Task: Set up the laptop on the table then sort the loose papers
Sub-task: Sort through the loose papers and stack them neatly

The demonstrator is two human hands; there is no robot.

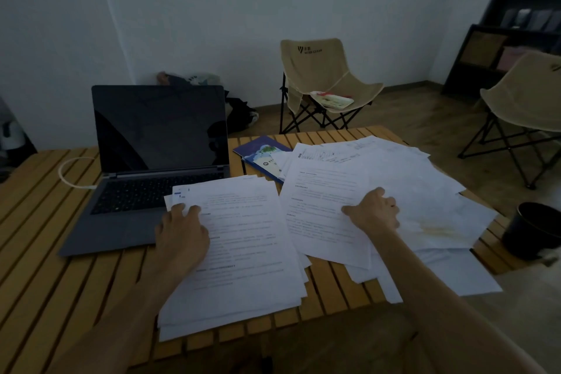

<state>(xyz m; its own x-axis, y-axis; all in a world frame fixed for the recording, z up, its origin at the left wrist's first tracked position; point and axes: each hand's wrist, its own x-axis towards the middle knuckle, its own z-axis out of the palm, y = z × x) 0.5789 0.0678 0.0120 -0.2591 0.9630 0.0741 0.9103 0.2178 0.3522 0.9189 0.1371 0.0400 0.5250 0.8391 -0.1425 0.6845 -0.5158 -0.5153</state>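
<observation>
Head view, sorting stage. Laptop (158, 161) stands open at left-rear of the slatted table (45, 237), screen dark, lid upright & facing the person; white cable (71, 171) loops just beside its left edge. Two lots of papers: a squared stack (243, 246) at centre, top edge overlapping the laptop's front right corner, long axis running away from the person w/ a slight tilt to the right; and a loose spread (379, 200) at right, fanned at mixed angles, some sheets overhanging the table's near-right edge. Left hand (182, 234) rests on the stack's upper-left corner, fingers extended and fairly flat, gripping nothing. Right hand (376, 212) lies on the spread, fingers curled down onto a sheet; whether it pinches one cannot be told. Handling, est.: sheets light, limp, slippery on each other, easily creased; best taken at an edge or corner, thumb over, fingers under. Blue booklet (261, 152) lies partly under the spread; dark cup (534, 231) sits near the right edge.
</observation>
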